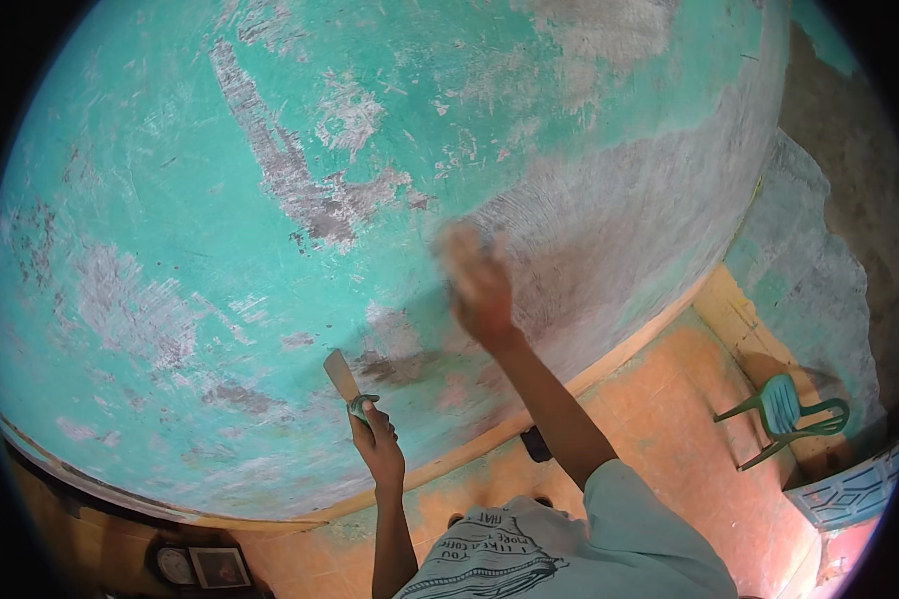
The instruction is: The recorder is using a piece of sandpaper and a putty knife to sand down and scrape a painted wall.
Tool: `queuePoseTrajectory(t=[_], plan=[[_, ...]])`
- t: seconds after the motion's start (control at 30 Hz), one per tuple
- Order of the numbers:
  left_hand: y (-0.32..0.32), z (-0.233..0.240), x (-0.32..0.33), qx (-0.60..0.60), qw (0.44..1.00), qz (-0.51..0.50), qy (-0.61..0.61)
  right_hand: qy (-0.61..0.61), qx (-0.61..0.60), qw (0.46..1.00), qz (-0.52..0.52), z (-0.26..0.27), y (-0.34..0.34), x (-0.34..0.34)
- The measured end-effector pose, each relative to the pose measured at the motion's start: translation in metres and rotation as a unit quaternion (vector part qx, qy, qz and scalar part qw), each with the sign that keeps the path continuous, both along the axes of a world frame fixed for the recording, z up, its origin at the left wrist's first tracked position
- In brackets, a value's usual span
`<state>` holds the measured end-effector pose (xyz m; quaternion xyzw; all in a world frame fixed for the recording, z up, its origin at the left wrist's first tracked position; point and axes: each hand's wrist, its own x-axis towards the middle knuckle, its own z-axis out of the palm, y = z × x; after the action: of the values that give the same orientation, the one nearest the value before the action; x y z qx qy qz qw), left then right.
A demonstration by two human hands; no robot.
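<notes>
My left hand (377, 438) grips a putty knife (341, 376) by its handle, with the broad blade pointing up towards the wall. A wrap of dark green material shows around the handle. My right hand (479, 284) is blurred at the wall, where turquoise paint meets a scraped grey area. Whether anything lies under its fingers cannot be made out. The painted wall (195, 217) fills most of the view, with turquoise paint broken by rough grey and whitish patches. To the right of my right hand, a wide bare stretch (629, 202) bears fine curved scratches.
An orange tiled floor (667, 389) runs below the wall, dusted with green near its base. At the right stand a green plastic chair (781, 408) and a blue patterned panel (850, 487). A clock (175, 564) and a framed picture (219, 567) are at lower left. A black object (536, 445) lies by the wall's base.
</notes>
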<state>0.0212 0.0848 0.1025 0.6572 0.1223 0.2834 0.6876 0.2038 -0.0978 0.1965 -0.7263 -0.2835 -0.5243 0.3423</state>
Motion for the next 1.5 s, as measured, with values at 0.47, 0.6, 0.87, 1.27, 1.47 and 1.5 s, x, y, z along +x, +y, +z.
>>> queuePoseTrajectory(t=[0.47,0.6,0.87,1.27,1.47,1.5], plan=[[-0.005,-0.004,0.001,-0.002,1.000,-0.010,-0.002,-0.021,0.051,0.998,-0.018,-0.018,0.010,-0.005],[-0.003,-0.002,-0.001,0.010,1.000,-0.001,-0.011,-0.059,0.073,0.996,-0.011,-0.010,-0.001,0.002],[-0.002,0.004,-0.003,-0.020,0.999,-0.036,-0.010,-0.040,0.044,0.996,-0.073,-0.021,-0.027,0.006],[-0.001,0.000,-0.003,-0.038,0.999,-0.035,-0.004,-0.016,-0.143,0.987,-0.072,0.017,-0.024,-0.011],[-0.009,0.001,0.002,-0.044,0.998,-0.036,-0.003,-0.044,-0.170,0.982,-0.071,-0.030,-0.061,0.008],[-0.007,0.000,0.001,-0.045,0.999,-0.029,0.000,-0.026,-0.186,0.981,-0.047,-0.002,-0.047,0.000]])
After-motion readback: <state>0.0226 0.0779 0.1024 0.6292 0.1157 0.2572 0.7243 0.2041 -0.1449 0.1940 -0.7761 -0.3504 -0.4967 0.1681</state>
